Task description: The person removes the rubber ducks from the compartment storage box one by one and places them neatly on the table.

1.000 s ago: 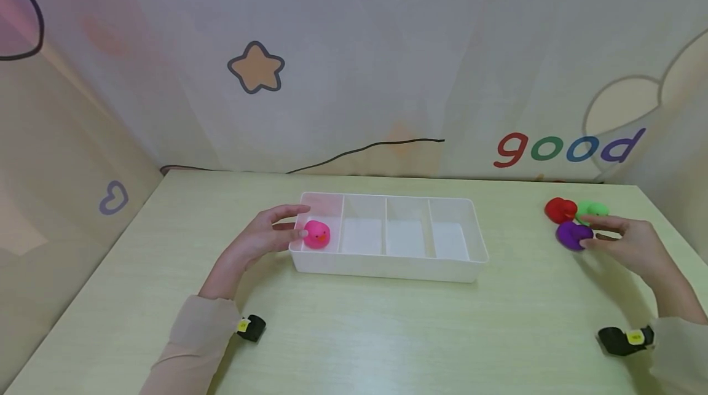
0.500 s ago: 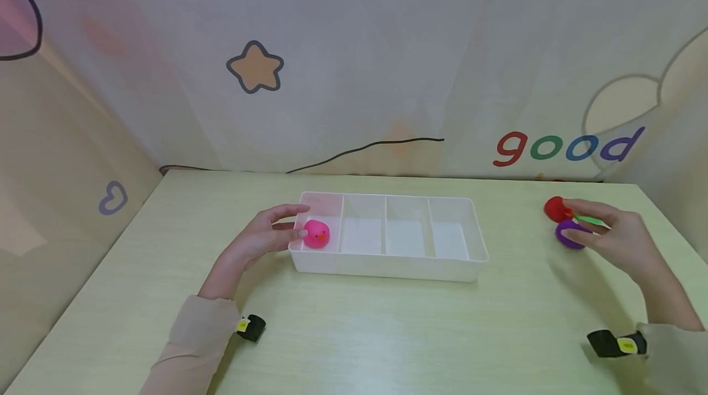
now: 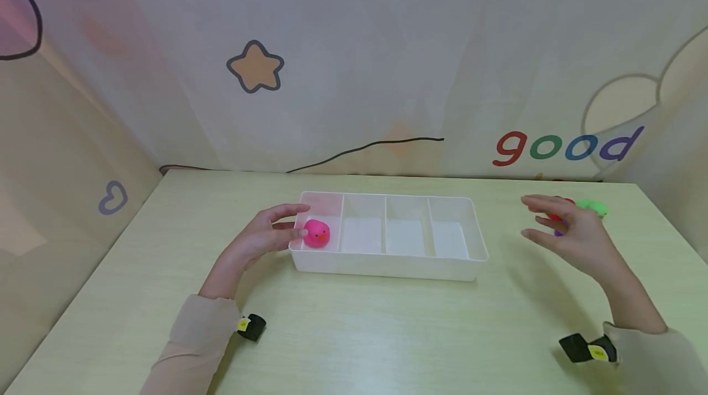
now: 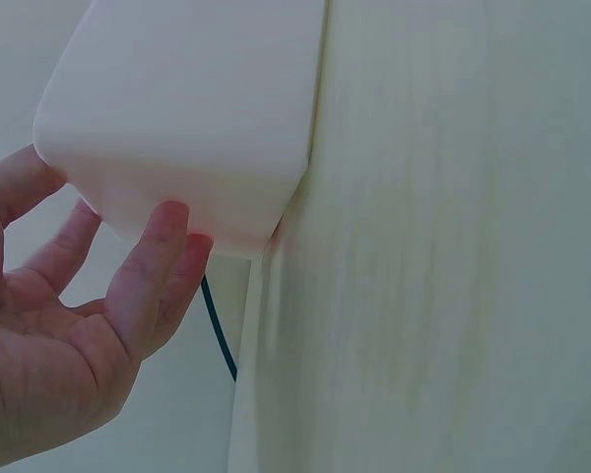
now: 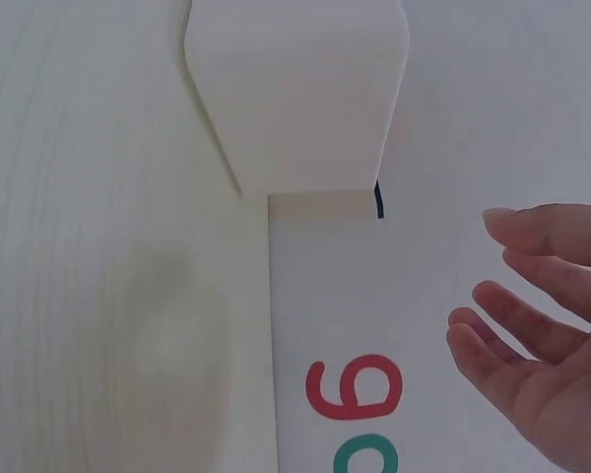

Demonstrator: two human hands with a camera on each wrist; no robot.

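A white tray (image 3: 381,266) divided into compartments stands mid-table. My left hand (image 3: 271,232) holds its left end, with thumb and index finger at the rim; the left wrist view shows other fingertips (image 4: 163,232) against the outer end wall. A pink rubber duck (image 3: 316,233) sits in the leftmost compartment, close to that thumb. My right hand (image 3: 570,232) hovers right of the tray, fingers spread and nothing between them, as the right wrist view confirms. Behind it are a green rubber duck (image 3: 593,206) and the mostly hidden red duck (image 3: 555,217) and purple duck (image 3: 558,233).
The pale wooden table (image 3: 343,333) ends at the back against a printed cloth (image 3: 381,63) with a star and the word "good". Another cloth side (image 3: 66,198) hangs at the left. The tray's other compartments hold nothing visible.
My right hand has moved left from the group of ducks towards the tray, carrying nothing, and now covers most of the red and purple ducks. The left hand, tray and pink duck have stayed put.
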